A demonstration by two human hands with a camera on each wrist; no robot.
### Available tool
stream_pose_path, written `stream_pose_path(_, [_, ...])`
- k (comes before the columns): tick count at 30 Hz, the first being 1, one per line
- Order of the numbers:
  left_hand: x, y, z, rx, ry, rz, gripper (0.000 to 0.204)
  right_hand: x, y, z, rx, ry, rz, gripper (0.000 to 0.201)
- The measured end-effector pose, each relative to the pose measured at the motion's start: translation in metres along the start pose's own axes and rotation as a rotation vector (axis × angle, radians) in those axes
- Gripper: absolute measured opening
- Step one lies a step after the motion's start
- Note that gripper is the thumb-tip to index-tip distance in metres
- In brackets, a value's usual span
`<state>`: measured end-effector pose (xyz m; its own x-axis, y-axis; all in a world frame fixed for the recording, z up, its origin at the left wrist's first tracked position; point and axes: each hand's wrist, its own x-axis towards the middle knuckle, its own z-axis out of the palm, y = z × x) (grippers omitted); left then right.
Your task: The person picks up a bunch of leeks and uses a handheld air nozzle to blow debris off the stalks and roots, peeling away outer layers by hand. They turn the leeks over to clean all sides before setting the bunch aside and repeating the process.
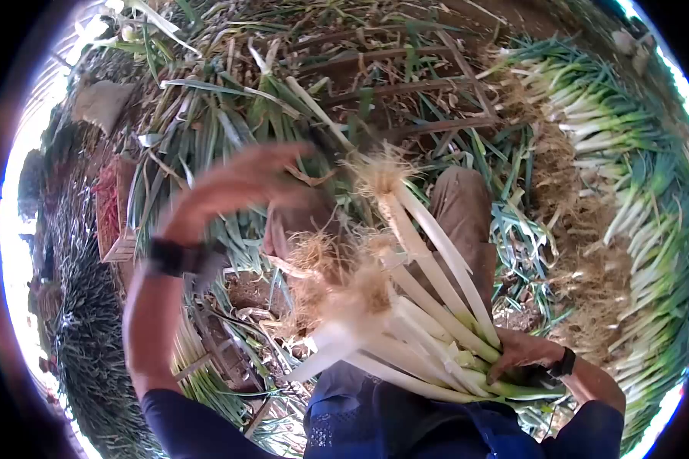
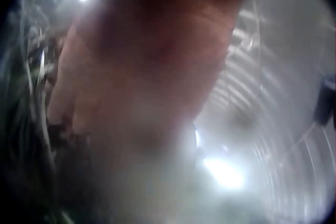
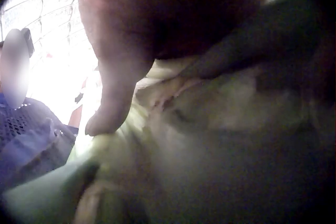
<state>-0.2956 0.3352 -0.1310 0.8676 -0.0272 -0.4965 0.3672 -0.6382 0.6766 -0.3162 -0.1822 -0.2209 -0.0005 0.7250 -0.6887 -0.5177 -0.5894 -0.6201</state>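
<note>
A bunch of leeks [image 1: 429, 306] lies slanted across the person's lap, its shaggy pale roots [image 1: 383, 172] toward the middle of the head view. The right hand [image 1: 524, 352] grips the bunch around the green end of its stalks. In the right wrist view the thumb [image 3: 113, 108] presses along the stalks, while the other fingers are mostly hidden. Raised to the left of the roots, the left hand [image 1: 245, 176] is blurred by motion, apart from the bunch, and nothing shows in its grasp. Its fingers [image 2: 63, 98] extend loosely in the left wrist view.
A long row of leeks [image 1: 628, 168] lies along the right side, roots inward. Cut green leaves [image 1: 230, 122] are heaped in front of the knees, near a rusty metal frame [image 1: 406, 88]. A crate [image 1: 115, 210] stands at the left.
</note>
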Motion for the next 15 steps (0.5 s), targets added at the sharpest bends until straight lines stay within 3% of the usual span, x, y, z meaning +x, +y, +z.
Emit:
stream_pose_path(1, [0.025, -0.011, 0.035, -0.13, -0.28, 0.13, 0.084, -0.001, 0.0, -0.001, -0.04, -0.012, -0.008, 0.097])
stream_pose_path(3, [0.058, -0.008, 0.091, -0.014, -0.534, 0.095, 0.087, -0.003, 0.0, -0.002, -0.088, -0.029, -0.011, 0.097])
stream_pose_path(4, [0.062, -0.005, 0.103, -0.012, -0.528, 0.095, 0.087, -0.002, -0.001, -0.004, -0.091, -0.04, 0.084, 0.098])
stream_pose_path(5, [0.061, -0.001, 0.112, -0.209, -0.584, 0.274, 0.083, -0.001, -0.002, -0.005, -0.092, -0.049, 0.178, 0.099])
stream_pose_path(6, [0.059, 0.0, 0.116, -0.406, -0.638, 0.451, 0.08, -0.001, -0.005, -0.001, -0.089, -0.041, 0.11, 0.099])
stream_pose_path(7, [0.057, 0.0, 0.116, -0.403, -0.638, 0.449, 0.08, 0.0, -0.003, -0.001, -0.088, -0.044, 0.107, 0.099])
stream_pose_path(9, [0.051, 0.006, 0.115, -0.028, -0.537, 0.411, 0.067, 0.001, 0.002, 0.0, 0.0, -0.063, 0.038, 0.099])
stream_pose_path(10, [0.046, 0.005, 0.122, 0.062, -0.295, 0.346, 0.05, 0.001, 0.004, -0.001, 0.003, -0.064, 0.038, 0.099])
stream_pose_path(11, [0.044, 0.013, 0.108, 0.062, -0.296, 0.345, 0.05, 0.002, 0.006, -0.003, -0.067, -0.074, 0.05, 0.1])
stream_pose_path(13, [0.036, 0.032, 0.059, 0.223, -0.208, -0.026, 0.045, 0.005, 0.01, -0.006, -0.139, -0.089, 0.06, 0.1])
stream_pose_path(14, [0.037, 0.024, 0.046, 0.224, -0.205, -0.027, 0.045, 0.005, 0.012, -0.006, -0.121, -0.082, 0.056, 0.101])
stream_pose_path(15, [0.037, 0.013, 0.034, 0.232, -0.317, 0.049, 0.045, 0.005, 0.014, -0.007, -0.103, -0.073, 0.053, 0.102])
